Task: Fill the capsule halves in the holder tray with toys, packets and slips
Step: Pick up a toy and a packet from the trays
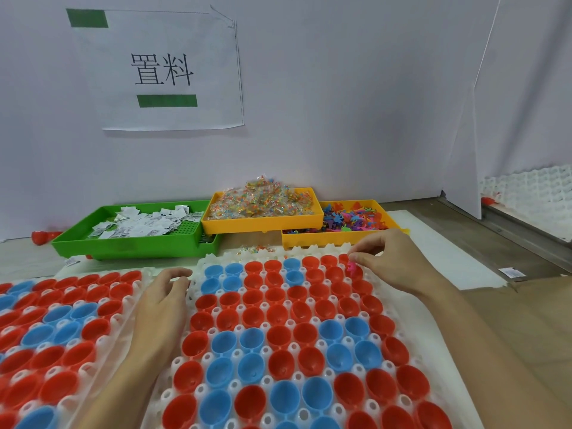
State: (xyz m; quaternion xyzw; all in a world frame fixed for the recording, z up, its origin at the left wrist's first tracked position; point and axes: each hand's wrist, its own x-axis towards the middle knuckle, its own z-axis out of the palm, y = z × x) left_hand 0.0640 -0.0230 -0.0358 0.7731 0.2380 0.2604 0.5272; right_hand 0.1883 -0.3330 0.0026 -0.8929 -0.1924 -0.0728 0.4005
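A white holder tray (216, 259) lies in front of me, packed with red and blue capsule halves (280, 332). My right hand (393, 258) is at its far right corner and pinches a small pink toy (352, 267) just above a red half there. My left hand (165, 292) rests with curled fingers on the tray's left edge. A green bin of white paper slips (142, 226), a yellow bin of clear packets (263, 202) and a yellow bin of small colourful toys (353, 219) stand behind the tray.
A second holder tray (62, 323) of red and blue halves lies to the left. A red capsule half (41, 236) sits left of the green bin. A loose slip (510, 271) lies on the table at right. A white wall with a paper sign (161, 69) stands behind.
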